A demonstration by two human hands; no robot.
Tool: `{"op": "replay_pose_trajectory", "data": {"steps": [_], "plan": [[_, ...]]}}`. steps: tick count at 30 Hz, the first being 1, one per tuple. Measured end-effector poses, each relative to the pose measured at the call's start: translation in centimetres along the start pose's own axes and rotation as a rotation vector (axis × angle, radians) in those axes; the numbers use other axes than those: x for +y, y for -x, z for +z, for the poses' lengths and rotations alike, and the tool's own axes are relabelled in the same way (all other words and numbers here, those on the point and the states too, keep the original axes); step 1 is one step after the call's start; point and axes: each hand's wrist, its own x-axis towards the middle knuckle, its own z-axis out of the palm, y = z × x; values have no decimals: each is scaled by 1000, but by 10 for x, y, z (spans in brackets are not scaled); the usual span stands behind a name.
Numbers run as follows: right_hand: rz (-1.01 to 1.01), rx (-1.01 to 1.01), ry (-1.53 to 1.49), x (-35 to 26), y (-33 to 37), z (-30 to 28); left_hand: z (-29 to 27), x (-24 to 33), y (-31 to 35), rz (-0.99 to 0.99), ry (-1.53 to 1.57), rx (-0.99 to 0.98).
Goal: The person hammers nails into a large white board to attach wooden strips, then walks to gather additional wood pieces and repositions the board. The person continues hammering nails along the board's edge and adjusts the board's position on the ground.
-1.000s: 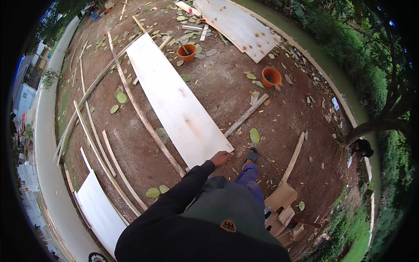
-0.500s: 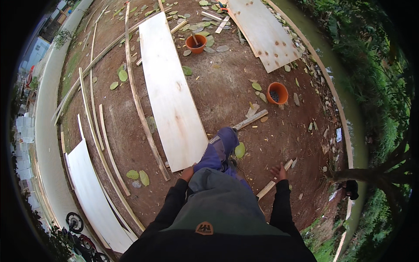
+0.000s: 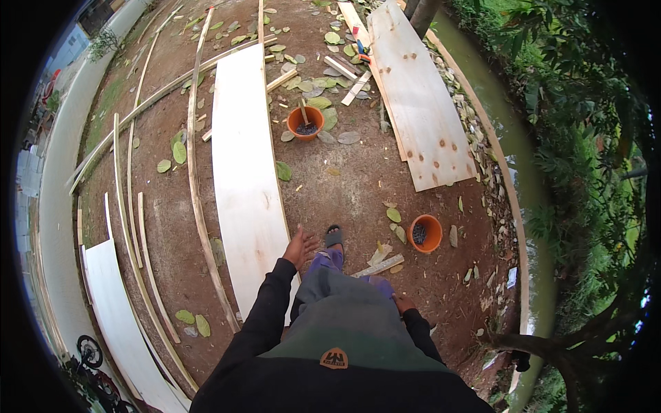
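My left hand (image 3: 301,248) is held out empty with its fingers apart, over the right edge of a long pale plywood board (image 3: 249,158) that lies on the soil. Low beside my right thigh hangs my right hand (image 3: 404,303); its fingers show only in part, loosely extended, and I see nothing in them. One sandalled foot (image 3: 334,236) is forward, to the right of the board. Ahead of it stands an orange bucket (image 3: 303,132) with dark nails and a wooden handle sticking out. Another orange bucket (image 3: 432,242) with nails stands to the right.
A knotty plywood sheet (image 3: 427,110) lies at the far right, a saw (image 3: 363,54) by its edge. Long timber strips (image 3: 200,179) and another white board (image 3: 117,303) lie left. A short wood piece (image 3: 379,266) is near my feet. Water (image 3: 509,131) runs beyond the right border.
I have stepped forward, and the buckets and boards sit lower in view. My left hand has swung forward from my thigh; my right hand has drawn back beside my leg.
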Motion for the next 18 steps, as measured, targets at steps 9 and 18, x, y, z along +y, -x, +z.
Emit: {"op": "replay_pose_trajectory", "data": {"steps": [9,18], "plan": [[-350,38,226,-200,-42,-130,75,211,-120,386,-582,181],[-657,-94,81,-417,-137,-276,51,191,-192,-137,-963,367]]}}
